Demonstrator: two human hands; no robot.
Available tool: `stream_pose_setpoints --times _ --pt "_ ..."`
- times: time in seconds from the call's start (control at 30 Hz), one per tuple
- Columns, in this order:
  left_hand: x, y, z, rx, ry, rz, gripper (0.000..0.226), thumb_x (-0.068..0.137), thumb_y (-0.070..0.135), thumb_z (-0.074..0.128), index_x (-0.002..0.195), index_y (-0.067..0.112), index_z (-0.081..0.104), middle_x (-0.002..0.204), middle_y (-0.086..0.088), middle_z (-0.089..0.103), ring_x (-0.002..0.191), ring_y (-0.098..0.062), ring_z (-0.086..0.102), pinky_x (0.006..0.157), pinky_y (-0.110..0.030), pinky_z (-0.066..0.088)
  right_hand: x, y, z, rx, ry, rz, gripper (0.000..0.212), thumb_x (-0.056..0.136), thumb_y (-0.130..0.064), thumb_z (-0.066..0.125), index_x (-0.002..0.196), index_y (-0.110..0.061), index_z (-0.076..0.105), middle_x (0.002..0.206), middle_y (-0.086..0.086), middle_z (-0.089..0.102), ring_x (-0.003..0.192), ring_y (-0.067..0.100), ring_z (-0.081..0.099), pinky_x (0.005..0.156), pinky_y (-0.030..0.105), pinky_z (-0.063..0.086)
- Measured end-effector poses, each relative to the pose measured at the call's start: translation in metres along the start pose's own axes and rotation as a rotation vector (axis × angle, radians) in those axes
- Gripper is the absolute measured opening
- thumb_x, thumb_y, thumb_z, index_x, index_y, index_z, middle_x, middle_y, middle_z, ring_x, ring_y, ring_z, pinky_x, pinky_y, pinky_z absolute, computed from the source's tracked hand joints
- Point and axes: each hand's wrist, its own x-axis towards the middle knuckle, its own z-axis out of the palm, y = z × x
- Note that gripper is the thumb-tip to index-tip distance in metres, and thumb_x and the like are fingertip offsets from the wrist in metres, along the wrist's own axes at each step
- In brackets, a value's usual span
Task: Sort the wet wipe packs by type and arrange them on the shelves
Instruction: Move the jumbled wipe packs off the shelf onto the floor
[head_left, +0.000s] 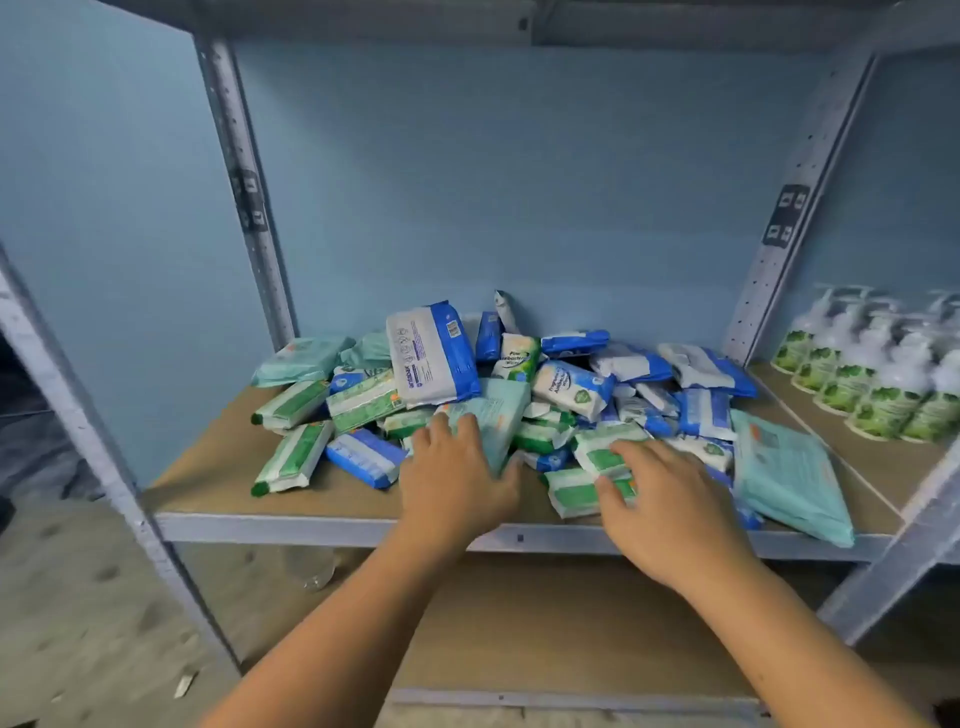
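A jumbled heap of wet wipe packs (561, 395) covers the brown shelf board (218, 447). Several are blue and white, several green and white, and some are large pale teal packs. My left hand (457, 483) grips a pale teal pack (493, 415) at the front of the heap, thumb on its right edge. My right hand (670, 504) lies on a small green and white pack (597, 452), fingers spread over it and thumb at a second green pack (576, 496) below. A big blue and grey pack (431, 353) leans on top of the pile.
Another large teal pack (789, 478) overhangs the shelf's front right edge. Pump bottles with green labels (872, 374) stand on the neighbouring shelf to the right. Grey metal uprights (249, 197) frame the bay. A lower board (519, 623) sits beneath. Bare board lies at the left front.
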Motion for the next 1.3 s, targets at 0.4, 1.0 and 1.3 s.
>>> stream_pose_setpoints --times 0.4,1.0,1.3 --pt "0.047 -0.004 0.005 -0.031 -0.053 -0.207 0.103 0.059 0.081 0.065 0.131 0.011 0.041 0.128 -0.011 0.045 0.123 -0.032 0.043 0.102 -0.042 0.042 0.042 0.027 0.020 -0.002 -0.054 0.113 0.054 0.094 -0.051 0.047 0.144 -0.032 0.046 0.142 -0.007 0.051 0.129 0.025 0.042 0.102 0.043 0.044" --pt "0.024 0.082 0.047 -0.291 0.154 0.122 0.110 0.047 0.078 0.060 0.140 0.022 0.044 0.120 -0.002 0.044 0.111 -0.027 0.044 0.090 -0.041 0.047 0.072 0.161 0.034 0.263 0.023 0.809 0.124 0.055 -0.092 0.047 0.154 -0.024 0.017 0.148 0.015 0.039 0.135 0.040 0.037 0.105 0.059 0.040" --pt "0.035 0.089 0.066 -0.265 0.151 0.149 0.113 0.046 0.080 0.059 0.141 0.021 0.043 0.123 -0.003 0.044 0.114 -0.027 0.040 0.094 -0.042 0.043 0.082 0.175 0.034 0.182 0.137 0.857 0.107 0.036 -0.091 0.060 0.118 -0.021 0.057 0.118 0.008 0.060 0.113 0.032 0.056 0.093 0.049 0.050"
